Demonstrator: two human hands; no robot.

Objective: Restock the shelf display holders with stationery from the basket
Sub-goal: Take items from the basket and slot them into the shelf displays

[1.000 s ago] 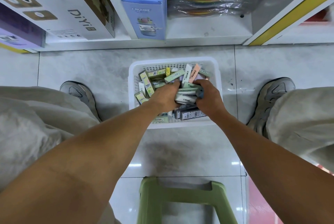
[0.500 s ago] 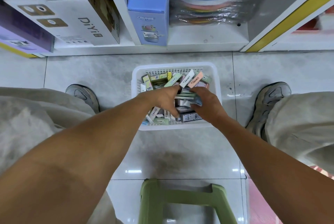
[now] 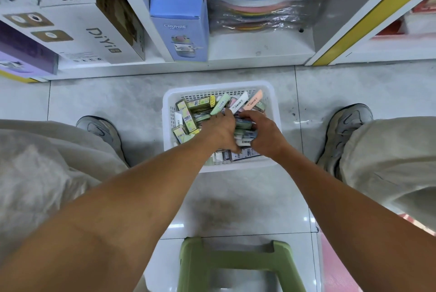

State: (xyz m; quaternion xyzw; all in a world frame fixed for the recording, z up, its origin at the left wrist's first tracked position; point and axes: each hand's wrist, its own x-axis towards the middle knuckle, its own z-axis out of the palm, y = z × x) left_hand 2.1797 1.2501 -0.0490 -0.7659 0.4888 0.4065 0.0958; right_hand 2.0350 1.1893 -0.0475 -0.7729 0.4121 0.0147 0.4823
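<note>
I have both hands down in the white perforated plastic basket (image 3: 218, 90) on the grey tiled floor (image 3: 106, 93), and much of the pile of small pastel stationery packs (image 3: 188, 117) is hidden under them. My left hand (image 3: 220, 130) has its grip curled into the packs, and my right hand (image 3: 264, 133) has its grip curled round a small stack between the two; the fingertips are buried, so I cannot make out how many packs each holds. Print on the packs is too small to read. Far of the basket stands a white shelf (image 3: 236, 60) with a blue CRUHRE box (image 3: 179, 18), a white DiYi box (image 3: 77, 27) to the left, and plastic-wrapped coloured discs (image 3: 262, 6) to the right. A green plastic stool (image 3: 236, 265) is cut off at the near edge.
</note>
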